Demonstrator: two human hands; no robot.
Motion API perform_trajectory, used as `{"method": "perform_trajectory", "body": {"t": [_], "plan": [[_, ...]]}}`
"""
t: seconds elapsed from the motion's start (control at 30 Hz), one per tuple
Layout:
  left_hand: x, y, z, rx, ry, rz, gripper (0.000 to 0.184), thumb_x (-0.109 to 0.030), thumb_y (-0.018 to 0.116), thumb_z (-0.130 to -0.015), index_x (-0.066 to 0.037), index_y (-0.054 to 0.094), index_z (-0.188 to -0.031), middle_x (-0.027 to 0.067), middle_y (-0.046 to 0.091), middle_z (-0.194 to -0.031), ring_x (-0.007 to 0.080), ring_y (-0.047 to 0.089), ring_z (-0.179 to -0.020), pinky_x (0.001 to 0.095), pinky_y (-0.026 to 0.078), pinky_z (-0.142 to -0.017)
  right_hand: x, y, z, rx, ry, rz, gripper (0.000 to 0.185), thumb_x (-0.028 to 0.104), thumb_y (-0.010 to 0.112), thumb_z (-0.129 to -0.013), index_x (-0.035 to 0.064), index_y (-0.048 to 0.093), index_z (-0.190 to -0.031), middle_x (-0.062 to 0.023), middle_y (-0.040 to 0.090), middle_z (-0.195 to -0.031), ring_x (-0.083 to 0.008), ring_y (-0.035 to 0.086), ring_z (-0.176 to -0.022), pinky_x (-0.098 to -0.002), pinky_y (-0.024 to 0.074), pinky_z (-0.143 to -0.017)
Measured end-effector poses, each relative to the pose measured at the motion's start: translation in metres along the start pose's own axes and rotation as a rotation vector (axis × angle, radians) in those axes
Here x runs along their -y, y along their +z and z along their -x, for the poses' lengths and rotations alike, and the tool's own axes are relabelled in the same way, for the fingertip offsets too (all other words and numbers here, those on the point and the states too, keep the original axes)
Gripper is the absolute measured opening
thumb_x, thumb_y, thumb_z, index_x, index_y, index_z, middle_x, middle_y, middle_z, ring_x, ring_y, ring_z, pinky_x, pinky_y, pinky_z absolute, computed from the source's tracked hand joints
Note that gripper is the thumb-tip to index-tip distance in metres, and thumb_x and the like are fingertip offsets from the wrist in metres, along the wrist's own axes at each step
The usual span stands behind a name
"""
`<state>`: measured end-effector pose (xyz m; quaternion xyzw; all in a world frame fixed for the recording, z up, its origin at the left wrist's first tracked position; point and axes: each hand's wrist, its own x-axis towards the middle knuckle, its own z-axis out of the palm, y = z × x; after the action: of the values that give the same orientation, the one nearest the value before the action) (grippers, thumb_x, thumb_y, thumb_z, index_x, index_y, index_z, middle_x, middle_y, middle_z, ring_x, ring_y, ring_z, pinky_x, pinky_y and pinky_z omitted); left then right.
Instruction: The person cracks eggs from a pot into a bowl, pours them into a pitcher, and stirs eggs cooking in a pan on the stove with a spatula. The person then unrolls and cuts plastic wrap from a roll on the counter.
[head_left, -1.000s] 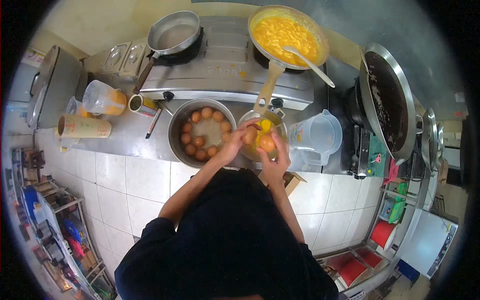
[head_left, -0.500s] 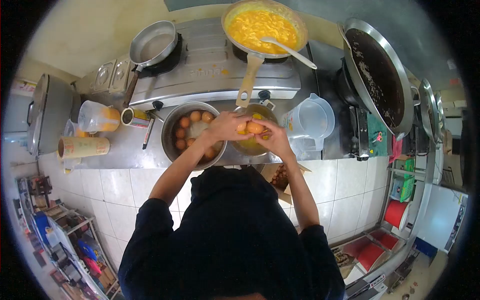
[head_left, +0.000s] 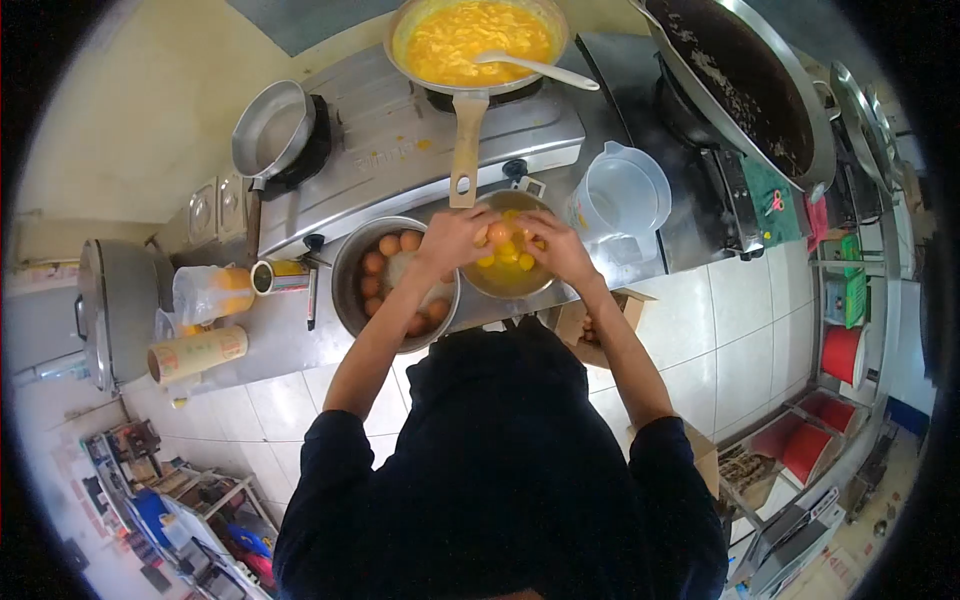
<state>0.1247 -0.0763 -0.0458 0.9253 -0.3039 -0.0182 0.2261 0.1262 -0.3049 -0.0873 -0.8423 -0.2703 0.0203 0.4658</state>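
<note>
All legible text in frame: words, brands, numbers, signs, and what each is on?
"Rinnai", seemingly: lettering on the stove top, faint and blurred.
Pale roll: coloured print, too blurred to read.
Can with yellow label: print too small to read.
Clear pitcher: coloured marks on its side, unreadable.
No numbers or signs that I can read.

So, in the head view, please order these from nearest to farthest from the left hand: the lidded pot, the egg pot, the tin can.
1. Egg pot: just left of the left hand.
2. Tin can: left of the egg pot.
3. Lidded pot: far left.
</note>
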Motion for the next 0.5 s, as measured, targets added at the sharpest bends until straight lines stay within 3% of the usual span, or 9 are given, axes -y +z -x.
{"method": "perform_trajectory", "body": {"t": [0.03, 0.07, 0.27, 0.33, 0.43, 0.5], "plan": [[-0.004, -0.002, -0.002, -0.060, -0.115, 0.095, 0.045, -0.034, 0.073, -0.071, -0.010, 0.063, -0.109, 0.0084, 0.065, -0.095, 0.0275, 0.064, -0.087, 0.0366, 0.053, -0.074, 0.014, -0.003, -0.002, -0.082, 0.028, -0.093, 0.042, 0.002, 0.064, -0.080, 0.0082, 0.058, -0.121, -0.0167, 0.059, -0.115, -0.0343, 0.062, -0.093, -0.0346, 0.0545, -0.077], [-0.009, -0.003, -0.004, -0.121, -0.230, 0.191, 0.045, -0.037, 0.073, -0.073, -0.011, 0.063, -0.109, 0.0092, 0.065, -0.095, 0.0294, 0.064, -0.085, 0.0366, 0.052, -0.073, 0.029, -0.006, -0.004, -0.088, 0.034, -0.096, 0.042, 0.002, 0.064, -0.080, 0.0082, 0.058, -0.121, -0.0167, 0.059, -0.115, -0.0343, 0.062, -0.093, -0.0346, 0.0545, -0.077], [-0.058, -0.033, 0.016, -0.085, -0.158, 0.657, 0.027, -0.026, 0.068, -0.085, -0.003, 0.066, -0.099, 0.0141, 0.066, -0.096, 0.0267, 0.064, -0.088, 0.0316, 0.049, -0.077, 0.061, -0.009, 0.048, -0.275, 0.004, -0.080, 0.043, 0.003, 0.068, -0.077, 0.0083, 0.057, -0.119, -0.0149, 0.059, -0.113, -0.0340, 0.058, -0.101, -0.0378, 0.0474, -0.088], [-0.067, -0.058, 0.052, -0.035, -0.308, 0.664, 0.021, -0.021, 0.064, -0.088, -0.002, 0.067, -0.095, 0.0136, 0.066, -0.096, 0.0253, 0.063, -0.089, 0.0305, 0.048, -0.080, 0.055, -0.018, 0.098, -0.545, 0.087, 0.201, 0.041, 0.002, 0.072, -0.075, 0.0043, 0.056, -0.113, -0.0148, 0.060, -0.109, -0.0316, 0.059, -0.100, -0.0371, 0.0484, -0.086], [-0.031, -0.026, 0.109, -0.166, -0.409, 0.619, 0.024, -0.024, 0.062, -0.088, -0.004, 0.065, -0.102, 0.0156, 0.066, -0.096, 0.0307, 0.063, -0.089, 0.0352, 0.049, -0.081, -0.002, -0.011, 0.191, -0.487, 0.482, 0.318, 0.059, 0.008, 0.074, -0.074, 0.0046, 0.046, -0.126, -0.0171, 0.059, -0.111, -0.0361, 0.053, -0.111, -0.0426, 0.0450, -0.092], [-0.003, 0.006, 0.138, -0.150, -0.626, 0.125, 0.032, -0.027, 0.061, -0.087, -0.009, 0.061, -0.113, 0.0193, 0.065, -0.097, 0.0364, 0.062, -0.091, 0.0425, 0.049, -0.081, -0.027, -0.010, 0.252, -0.282, 0.765, 0.383, 0.073, 0.011, 0.074, -0.074, 0.0061, 0.036, -0.136, -0.0188, 0.055, -0.119, -0.0397, 0.048, -0.116, -0.0446, 0.0430, -0.096]]}}
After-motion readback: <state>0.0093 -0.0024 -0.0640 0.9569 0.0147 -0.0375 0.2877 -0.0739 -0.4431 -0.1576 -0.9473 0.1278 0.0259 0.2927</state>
